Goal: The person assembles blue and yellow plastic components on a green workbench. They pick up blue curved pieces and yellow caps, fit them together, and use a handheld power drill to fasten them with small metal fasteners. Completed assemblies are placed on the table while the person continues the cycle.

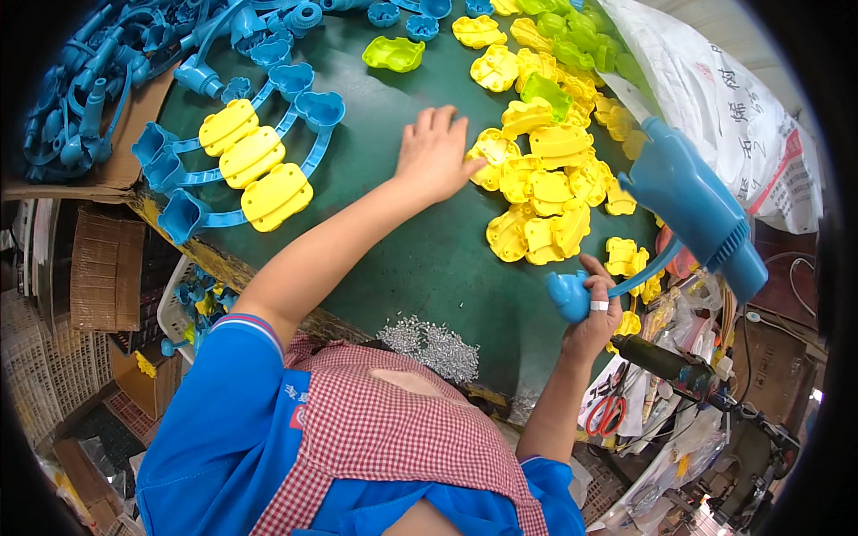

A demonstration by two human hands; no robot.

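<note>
My left hand (433, 154) reaches over the green table with its fingers spread and nothing in them. Its thumb tip is beside a yellow plastic shell (493, 150) at the edge of a heap of such shells. At the right, my right hand (590, 330) is closed round a blue plastic toy part (702, 201), near its small rounded end. From there a thin curved arm runs to the part's wide, ribbed body. Left of my left hand lie several blue curved parts with cup ends (319, 109), some under yellow shells (251, 157) set in a row.
Blue parts (89, 107) fill a cardboard box at the far left. Green shells (393, 54) lie at the back. Small metal rivets (429, 347) are piled at the near edge. Red scissors (607, 415), a dark cylindrical tool (657, 364) and a white sack (715, 98) are at the right.
</note>
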